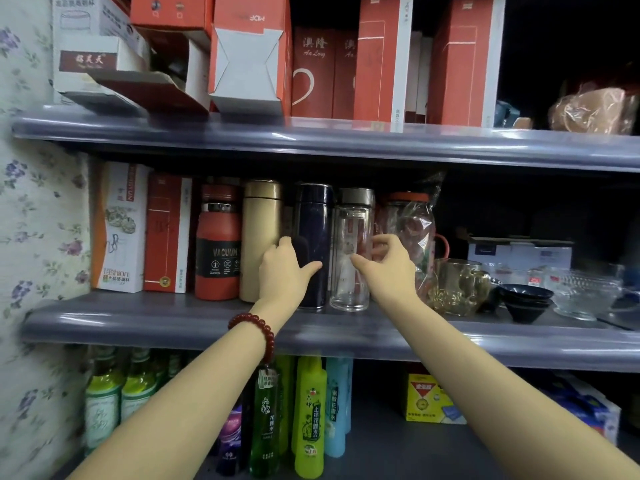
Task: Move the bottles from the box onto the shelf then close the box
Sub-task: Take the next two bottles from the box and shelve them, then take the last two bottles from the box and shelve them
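Observation:
On the middle shelf (166, 325) several bottles stand in a row: a red vacuum flask (217, 244), a gold flask (259, 220), a dark blue flask (316, 220) and a clear glass bottle (351, 230) with a metal cap. My left hand (282, 275) wraps the dark blue flask low down, fingers on its left side and thumb across its front. My right hand (386, 266) holds the clear glass bottle from the right, thumb on its front. Both bottles rest upright on the shelf board. The box is out of view.
Right of the clear bottle stand a plastic-wrapped jar (412, 223), an amber glass mug (453, 285), stacked dark bowls (526, 299) and glass bowls (585, 289). Red and white cartons (249, 53) fill the upper shelf. Green and yellow bottles (308, 410) crowd the shelf below. Flowered wallpaper (38, 220) bounds the left.

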Demonstrator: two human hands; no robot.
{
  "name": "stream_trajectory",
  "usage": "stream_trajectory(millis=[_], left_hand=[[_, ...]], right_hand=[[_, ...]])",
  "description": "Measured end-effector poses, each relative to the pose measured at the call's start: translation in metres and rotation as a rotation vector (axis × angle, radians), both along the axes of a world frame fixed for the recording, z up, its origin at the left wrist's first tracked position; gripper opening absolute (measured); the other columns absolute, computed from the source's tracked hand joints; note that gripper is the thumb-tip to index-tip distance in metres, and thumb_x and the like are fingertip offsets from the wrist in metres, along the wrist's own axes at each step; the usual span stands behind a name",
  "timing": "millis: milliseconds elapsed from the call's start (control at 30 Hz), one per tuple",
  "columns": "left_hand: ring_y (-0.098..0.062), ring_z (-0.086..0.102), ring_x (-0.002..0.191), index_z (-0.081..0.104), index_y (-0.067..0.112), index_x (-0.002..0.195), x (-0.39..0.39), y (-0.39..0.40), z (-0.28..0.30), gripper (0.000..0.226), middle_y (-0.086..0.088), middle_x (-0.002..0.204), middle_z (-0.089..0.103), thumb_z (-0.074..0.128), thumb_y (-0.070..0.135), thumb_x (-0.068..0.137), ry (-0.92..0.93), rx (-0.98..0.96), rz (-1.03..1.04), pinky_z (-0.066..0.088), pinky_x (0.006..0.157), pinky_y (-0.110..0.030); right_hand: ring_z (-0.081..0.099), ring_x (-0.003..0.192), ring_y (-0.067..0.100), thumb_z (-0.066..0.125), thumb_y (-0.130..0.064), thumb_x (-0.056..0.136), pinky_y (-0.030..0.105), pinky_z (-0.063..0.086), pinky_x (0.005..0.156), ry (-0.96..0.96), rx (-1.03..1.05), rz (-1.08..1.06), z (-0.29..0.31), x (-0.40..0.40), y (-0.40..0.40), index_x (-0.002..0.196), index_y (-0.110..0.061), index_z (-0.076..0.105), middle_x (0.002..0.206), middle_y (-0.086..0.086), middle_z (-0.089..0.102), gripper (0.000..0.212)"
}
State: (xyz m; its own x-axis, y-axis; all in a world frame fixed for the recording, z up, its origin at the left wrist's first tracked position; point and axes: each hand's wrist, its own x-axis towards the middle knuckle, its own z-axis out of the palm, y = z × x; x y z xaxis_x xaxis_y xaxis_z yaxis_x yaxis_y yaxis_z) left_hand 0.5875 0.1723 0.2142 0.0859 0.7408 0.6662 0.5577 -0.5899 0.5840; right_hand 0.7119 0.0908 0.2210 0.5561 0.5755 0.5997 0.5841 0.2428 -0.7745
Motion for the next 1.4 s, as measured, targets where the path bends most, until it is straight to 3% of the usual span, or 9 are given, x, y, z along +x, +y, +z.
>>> stream_trajectory(millis=[167, 400, 567, 667, 833, 967, 1067, 1200, 1400], left_hand=[[-0.024, 0.06, 0.1, 0.058, 0.009, 0.121, -0.028, -0.007, -0.008, 0.044, -0.008, 0.1, 0.066, 0.061, 0.037, 0.088, -0.07, 0.026, -0.073, 0.044, 0.08, -0.028], [-0.015, 0.061, 0.095, 0.061, 0.016, 0.114, -0.089, -0.019, -0.024, 0.034, 0.0, 0.099, 0.067, 0.064, 0.035, 0.086, -0.135, -0.006, -0.104, 0.045, 0.081, -0.023], [-0.009, 0.058, 0.085, 0.062, 0.019, 0.108, -0.144, -0.033, -0.046, 0.027, 0.004, 0.098, 0.063, 0.066, 0.032, 0.084, -0.166, 0.005, 0.01, 0.045, 0.076, -0.019], [-0.013, 0.063, 0.092, 0.063, 0.016, 0.108, -0.176, -0.045, -0.066, 0.028, 0.004, 0.098, 0.064, 0.066, 0.031, 0.084, -0.202, -0.003, 0.118, 0.051, 0.08, -0.026], [-0.015, 0.063, 0.088, 0.064, 0.013, 0.106, -0.225, -0.074, -0.109, 0.028, 0.0, 0.096, 0.064, 0.067, 0.028, 0.083, -0.248, -0.098, 0.301, 0.05, 0.084, -0.027], [-0.014, 0.062, 0.087, 0.066, 0.013, 0.107, -0.271, -0.102, -0.148, 0.03, 0.001, 0.097, 0.064, 0.068, 0.03, 0.082, -0.239, -0.167, 0.443, 0.048, 0.078, -0.021], [-0.016, 0.064, 0.089, 0.065, 0.016, 0.108, -0.305, -0.117, -0.178, 0.031, -0.002, 0.102, 0.066, 0.067, 0.034, 0.082, -0.219, -0.221, 0.504, 0.05, 0.082, -0.024], [-0.009, 0.06, 0.087, 0.064, 0.017, 0.109, -0.346, -0.137, -0.223, 0.033, 0.004, 0.098, 0.063, 0.066, 0.037, 0.083, -0.153, -0.283, 0.563, 0.042, 0.064, -0.005], [-0.006, 0.06, 0.088, 0.064, 0.02, 0.107, -0.399, -0.169, -0.311, 0.031, 0.006, 0.098, 0.064, 0.068, 0.038, 0.081, -0.146, -0.415, 0.562, 0.049, 0.077, -0.019]], right_hand=[[0.058, 0.083, 0.003, 0.067, -0.023, 0.084, 0.014, 0.041, 0.064, 0.013, 0.011, 0.088, -0.012, -0.028, -0.01, 0.115, -0.017, 0.057, 0.1, -0.001, 0.065, 0.033], [0.063, 0.079, 0.009, 0.069, -0.021, 0.083, 0.014, 0.047, 0.063, 0.011, -0.009, 0.224, -0.043, -0.088, -0.002, 0.108, -0.014, 0.062, 0.092, 0.004, 0.07, 0.027], [0.064, 0.079, 0.011, 0.069, -0.018, 0.08, 0.027, 0.054, 0.075, 0.01, 0.011, 0.408, -0.062, -0.132, 0.007, 0.101, -0.016, 0.063, 0.085, -0.002, 0.067, 0.022], [0.064, 0.081, 0.012, 0.07, -0.018, 0.081, 0.029, 0.055, 0.076, 0.007, -0.026, 0.576, -0.082, -0.162, 0.013, 0.101, -0.017, 0.062, 0.087, 0.001, 0.068, 0.021], [0.065, 0.077, 0.014, 0.073, -0.019, 0.078, 0.041, 0.057, 0.079, 0.028, -0.144, 0.797, -0.129, -0.219, 0.016, 0.092, -0.021, 0.062, 0.081, 0.001, 0.067, 0.018], [0.058, 0.061, 0.004, 0.07, -0.009, 0.08, 0.024, 0.051, 0.059, 0.103, -0.232, 0.96, -0.168, -0.265, 0.007, 0.094, -0.014, 0.06, 0.075, 0.001, 0.058, 0.017], [0.059, 0.068, 0.013, 0.071, -0.016, 0.079, 0.032, 0.052, 0.065, 0.106, -0.29, 1.022, -0.198, -0.296, 0.003, 0.09, -0.021, 0.06, 0.074, -0.002, 0.059, 0.017], [0.058, 0.072, 0.013, 0.071, -0.016, 0.081, 0.033, 0.051, 0.068, 0.093, -0.358, 1.076, -0.244, -0.334, -0.002, 0.093, -0.018, 0.06, 0.075, -0.003, 0.059, 0.017], [0.056, 0.066, 0.009, 0.07, -0.011, 0.082, 0.033, 0.051, 0.072, 0.147, -0.469, 1.058, -0.326, -0.383, -0.015, 0.094, -0.014, 0.059, 0.07, -0.003, 0.057, 0.017]])
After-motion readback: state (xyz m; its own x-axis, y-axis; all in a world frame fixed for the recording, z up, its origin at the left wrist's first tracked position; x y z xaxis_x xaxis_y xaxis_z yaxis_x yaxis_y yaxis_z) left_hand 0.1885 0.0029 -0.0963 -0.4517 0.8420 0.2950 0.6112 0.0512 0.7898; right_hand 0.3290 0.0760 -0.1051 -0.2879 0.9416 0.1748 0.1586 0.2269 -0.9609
